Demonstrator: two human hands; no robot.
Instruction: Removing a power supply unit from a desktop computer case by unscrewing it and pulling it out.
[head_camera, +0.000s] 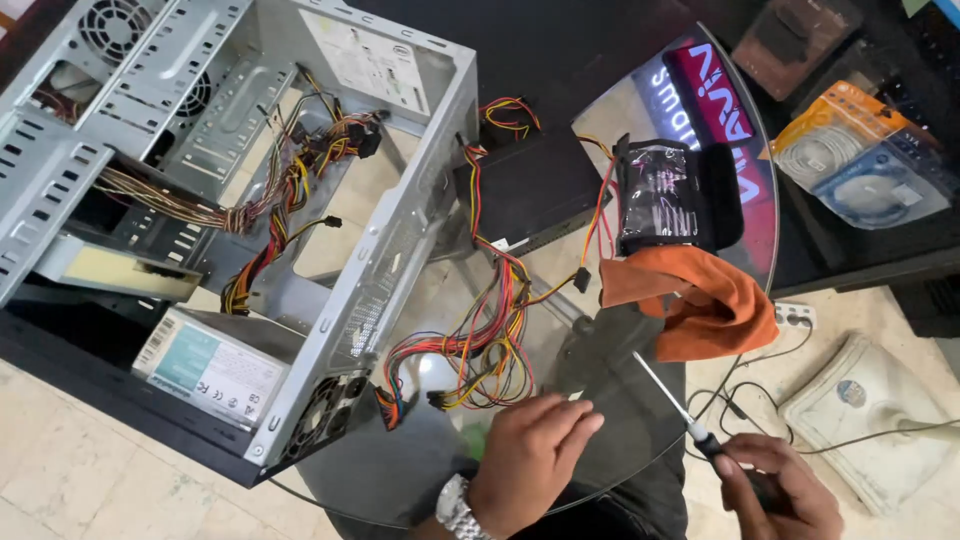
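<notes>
Head view, looking down on a round glass table (640, 120) over a tiled floor.

1. Computer case (230, 200), upper left of the frame: lies on its side with the side panel off and the interior exposed. No board is visible inside; bare metal trays and loose wire bundles show. Judged largely stripped.
2. Power supply (205, 368), lower left: sits in the case's corner, label up, fan grille at the edge. Judged not yet removed or already seated; which cannot be told.
3. Black box (525, 190), centre top: rests on the glass just beside the case, wires running from it.
4. Orange cloth (715, 300), centre right: lies crumpled on the glass, touching a bagged part (660, 195) above it.
5. Cable harness (475, 345), centre: red, yellow and black leads trail out of the case onto the glass, connectors unplugged.
6. Left hand (530, 450), lower centre: wears a wristwatch, fingers loosely curled, tips on the glass near the harness ends, gripping nothing visible.
7. Right hand (775, 485), lower right: fingers closed round a screwdriver (670, 400), its shaft angled up-left toward the cloth, touching no screw.
</notes>
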